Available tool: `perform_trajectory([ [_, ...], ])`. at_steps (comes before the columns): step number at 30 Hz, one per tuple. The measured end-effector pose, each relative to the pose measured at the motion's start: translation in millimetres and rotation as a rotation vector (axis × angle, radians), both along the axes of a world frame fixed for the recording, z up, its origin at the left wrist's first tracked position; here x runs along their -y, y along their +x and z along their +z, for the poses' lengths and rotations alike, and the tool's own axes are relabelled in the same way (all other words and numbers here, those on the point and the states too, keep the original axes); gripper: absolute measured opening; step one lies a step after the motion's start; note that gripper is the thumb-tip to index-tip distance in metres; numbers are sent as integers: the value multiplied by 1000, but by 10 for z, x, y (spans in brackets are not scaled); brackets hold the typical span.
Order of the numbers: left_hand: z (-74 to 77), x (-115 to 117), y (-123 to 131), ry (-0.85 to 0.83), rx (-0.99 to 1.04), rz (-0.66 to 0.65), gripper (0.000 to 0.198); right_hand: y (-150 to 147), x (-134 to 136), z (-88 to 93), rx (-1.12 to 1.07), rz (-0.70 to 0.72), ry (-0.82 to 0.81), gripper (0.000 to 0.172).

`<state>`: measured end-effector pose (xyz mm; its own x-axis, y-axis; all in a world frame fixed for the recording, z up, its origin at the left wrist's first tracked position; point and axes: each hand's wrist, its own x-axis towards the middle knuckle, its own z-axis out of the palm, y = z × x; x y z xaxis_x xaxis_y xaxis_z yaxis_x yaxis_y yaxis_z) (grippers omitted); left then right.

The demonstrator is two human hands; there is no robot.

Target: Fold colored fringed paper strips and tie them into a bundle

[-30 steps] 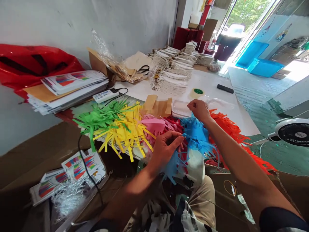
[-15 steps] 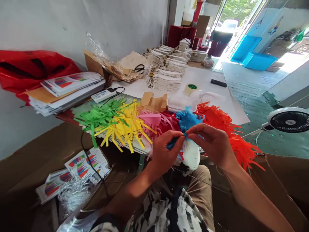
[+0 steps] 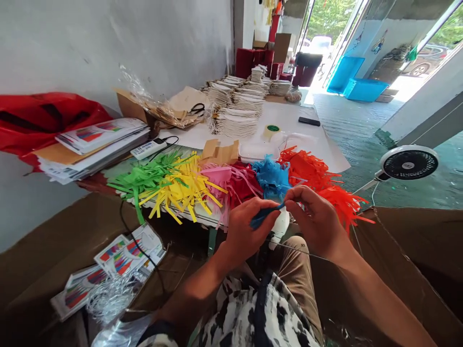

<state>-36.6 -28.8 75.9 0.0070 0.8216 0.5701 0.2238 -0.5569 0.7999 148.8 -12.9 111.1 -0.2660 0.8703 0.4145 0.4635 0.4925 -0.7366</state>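
Note:
My left hand [image 3: 245, 230] is closed around a folded blue paper fringe piece [image 3: 263, 215]. The pinched fingers of my right hand [image 3: 314, 219] hold that piece's upper end, and a thin string [image 3: 289, 248] runs below the hands. Both hands hover above my lap at the table's near edge. Just beyond them lie heaps of cut paper fringe: green [image 3: 144, 177], yellow [image 3: 181, 189], pink [image 3: 220, 179], dark red [image 3: 243, 184], blue [image 3: 271, 176] and orange [image 3: 321, 180]. A white object [image 3: 280, 225] sits partly hidden behind my hands.
A white plastic tray [image 3: 257, 152], tape roll [image 3: 272, 130], stacked white paper bags [image 3: 237, 113], scissors [image 3: 197, 109], a remote [image 3: 147, 149] and printed sheets [image 3: 97, 142] lie on the table. A small fan [image 3: 407, 164] stands right. Cardboard boxes flank my knees.
My right hand came back from the tray to meet my left hand. Both now pinch the blue piece, gathered tighter than before. The view has shifted slightly right.

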Motion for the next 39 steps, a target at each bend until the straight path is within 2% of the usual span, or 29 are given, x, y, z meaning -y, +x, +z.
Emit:
perform_trajectory([
  [6, -12, 178, 28, 33, -47, -54, 8, 114, 291, -40, -126, 25, -122, 20],
  [13, -109, 480, 50, -26, -78, -95, 13, 111, 730, -183, -56, -38, -78, 17],
  [19, -184, 702, 100, -46, 1, -131, 15, 128, 997, -246, -136, -49, -76, 14],
  [24, -192, 800, 135, -52, 12, -156, 17, 183, 1125, -268, -203, -89, -128, 16],
  [30, -207, 857, 139, -11, 5, -229, 11, 207, 1236, -274, -318, 46, -306, 23],
  [36, -198, 876, 147, 96, 34, -242, 7, 185, 1335, -231, -258, -19, -302, 21],
  [39, -170, 846, 166, 41, 81, -247, 10, 166, 1334, -201, -259, -37, -257, 17],
])
